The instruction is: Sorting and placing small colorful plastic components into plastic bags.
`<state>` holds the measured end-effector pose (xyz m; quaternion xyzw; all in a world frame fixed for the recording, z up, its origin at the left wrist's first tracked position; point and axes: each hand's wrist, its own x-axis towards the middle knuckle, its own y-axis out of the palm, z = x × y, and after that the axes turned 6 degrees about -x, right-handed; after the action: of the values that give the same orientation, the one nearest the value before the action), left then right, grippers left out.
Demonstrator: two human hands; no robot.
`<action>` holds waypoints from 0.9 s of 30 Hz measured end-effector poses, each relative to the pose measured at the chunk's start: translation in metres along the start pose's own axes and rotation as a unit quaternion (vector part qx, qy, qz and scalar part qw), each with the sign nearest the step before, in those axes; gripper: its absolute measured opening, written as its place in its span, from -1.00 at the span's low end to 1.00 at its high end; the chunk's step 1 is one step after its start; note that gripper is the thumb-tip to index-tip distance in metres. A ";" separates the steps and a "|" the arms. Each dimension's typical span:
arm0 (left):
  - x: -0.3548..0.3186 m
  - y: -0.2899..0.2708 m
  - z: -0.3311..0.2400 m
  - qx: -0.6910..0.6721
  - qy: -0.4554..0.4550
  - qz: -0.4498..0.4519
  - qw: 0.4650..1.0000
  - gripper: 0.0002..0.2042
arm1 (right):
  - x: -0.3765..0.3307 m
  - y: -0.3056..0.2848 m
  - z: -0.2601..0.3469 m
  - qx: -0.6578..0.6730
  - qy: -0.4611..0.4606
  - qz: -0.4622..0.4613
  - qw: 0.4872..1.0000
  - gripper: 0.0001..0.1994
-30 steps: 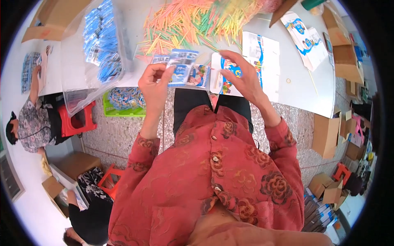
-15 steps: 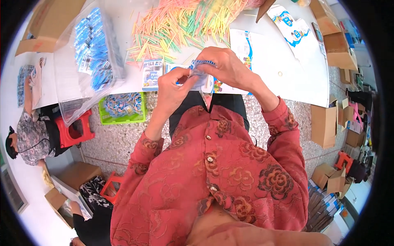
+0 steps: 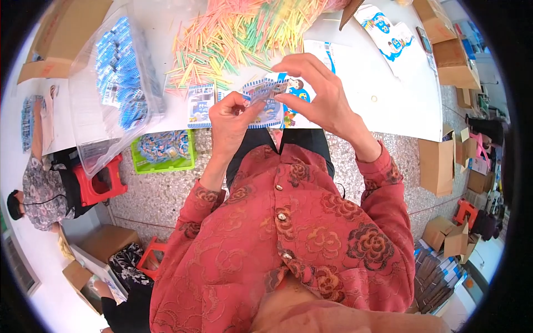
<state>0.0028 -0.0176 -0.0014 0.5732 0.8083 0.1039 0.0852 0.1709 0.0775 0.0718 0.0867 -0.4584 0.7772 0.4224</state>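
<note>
Both of your hands meet just above the middle of the frame, over the near edge of the white table [image 3: 388,105]: your left hand [image 3: 233,119] pinches the lower left corner of a small blue-and-white printed packet [image 3: 265,91] between thumb and forefinger, and your right hand [image 3: 319,91] arches over its upper right edge, fingertips pressed together on it. You hold the packet lifted off the table rather than lying on it. Judging by how things lie, you look to be partway through: a heap of thin coloured sticks [image 3: 239,33] in pink, yellow, green and orange spreads across the top centre, more flat printed packets [image 3: 201,105] lie on the table just left of your left hand, and a clear plastic bag of blue packets [image 3: 119,72] slumps at upper left, with a green tray [image 3: 164,151] of similar pieces under its lower end. That suggests much material remains to work through. Whether the packet in your fingers is open, sealed or holds any sticks cannot be told; your fingers cover its mouth and the print is too small. Cardboard boxes [image 3: 444,161] at right bend toward the rim, and a seated person [image 3: 39,191] at far left is partly cut off.
</note>
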 end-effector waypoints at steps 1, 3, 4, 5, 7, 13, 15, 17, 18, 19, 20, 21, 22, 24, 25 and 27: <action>0.000 0.000 0.002 0.009 0.015 -0.003 1.000 -0.83 | -0.002 -0.001 0.000 -0.001 0.001 0.000 1.000 -0.61; 0.000 0.001 0.004 0.028 0.026 -0.007 0.999 -0.82 | -0.006 -0.002 -0.001 -0.067 -0.057 0.013 0.996 -0.64; 0.001 0.002 0.005 0.047 0.036 -0.009 0.998 -0.81 | -0.007 -0.002 0.002 -0.069 -0.056 0.013 0.996 -0.64; 0.000 0.002 0.006 0.046 0.036 -0.008 0.998 -0.81 | -0.008 0.000 0.006 -0.076 -0.053 0.021 0.995 -0.66; -0.001 0.003 0.007 0.089 0.079 -0.014 0.993 -0.80 | -0.009 0.003 0.008 -0.085 -0.049 0.030 0.995 -0.67; -0.003 0.002 0.008 0.067 0.090 -0.023 0.993 -0.79 | -0.010 0.002 0.010 -0.013 -0.015 0.026 0.999 -0.71; -0.002 0.000 0.010 0.080 0.100 -0.021 0.992 -0.78 | -0.012 0.002 0.009 -0.003 0.090 -0.001 0.996 -0.72; -0.002 -0.001 0.013 0.092 0.111 -0.019 0.989 -0.77 | -0.013 0.002 0.003 -0.005 0.105 0.007 0.994 -0.73; -0.002 0.000 0.014 0.062 0.100 -0.023 0.993 -0.76 | -0.014 0.003 0.000 -0.006 0.121 0.015 0.993 -0.73; -0.002 0.001 0.015 0.032 0.088 -0.027 0.995 -0.75 | -0.015 0.005 -0.003 -0.006 0.121 0.015 0.993 -0.73; -0.002 0.001 0.016 0.031 0.087 -0.026 0.995 -0.75 | -0.017 0.007 -0.005 0.030 0.134 0.039 0.990 -0.76; -0.001 0.002 0.016 0.021 0.088 -0.022 0.996 -0.74 | -0.019 0.010 -0.007 0.066 0.147 0.063 0.985 -0.79; -0.001 0.001 0.016 0.011 0.088 -0.019 0.996 -0.73 | -0.020 0.012 -0.008 0.066 0.147 0.063 0.985 -0.79; -0.002 -0.002 0.019 0.015 0.078 -0.024 0.997 -0.73 | -0.021 0.016 -0.009 0.061 0.136 0.047 0.988 -0.83; -0.003 -0.004 0.019 0.018 0.069 -0.027 0.997 -0.73 | -0.020 0.017 -0.009 0.062 0.136 0.048 0.988 -0.83; -0.005 -0.006 0.017 0.020 0.071 -0.029 0.997 -0.73 | -0.017 0.019 -0.010 0.077 0.177 0.060 0.979 -0.85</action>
<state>0.0029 -0.0229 -0.0192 0.5426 0.8304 0.1251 0.0192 0.1699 0.0717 0.0452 -0.0479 -0.3199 0.8371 0.4411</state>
